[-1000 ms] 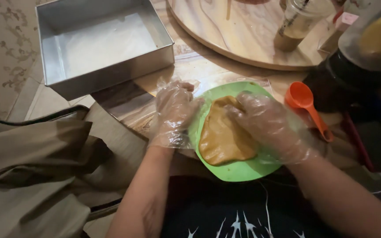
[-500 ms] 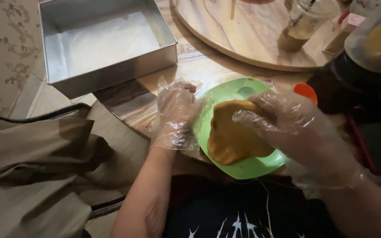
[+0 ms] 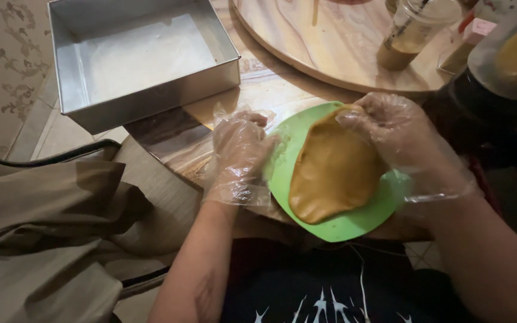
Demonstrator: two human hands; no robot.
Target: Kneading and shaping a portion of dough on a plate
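A round green plate (image 3: 354, 224) rests at the table's near edge, in front of my body. On it lies a flat, tan sheet of dough (image 3: 330, 173). My left hand (image 3: 237, 158), in a clear plastic glove, holds the plate's left rim. My right hand (image 3: 396, 128), also gloved, pinches the dough's upper right edge, and that edge is lifted off the plate.
A square metal baking tin (image 3: 151, 104) lined with white paper stands at the back left. A round wooden turntable (image 3: 330, 54) carries a plastic cup with brown liquid (image 3: 408, 33). A dark jar holding tan paste (image 3: 504, 66) stands at the right. A beige bag (image 3: 49, 239) lies at my left.
My right hand has moved from pressing the dough's middle to its upper right edge and lifted that edge. The orange spoon at the right is no longer in sight.
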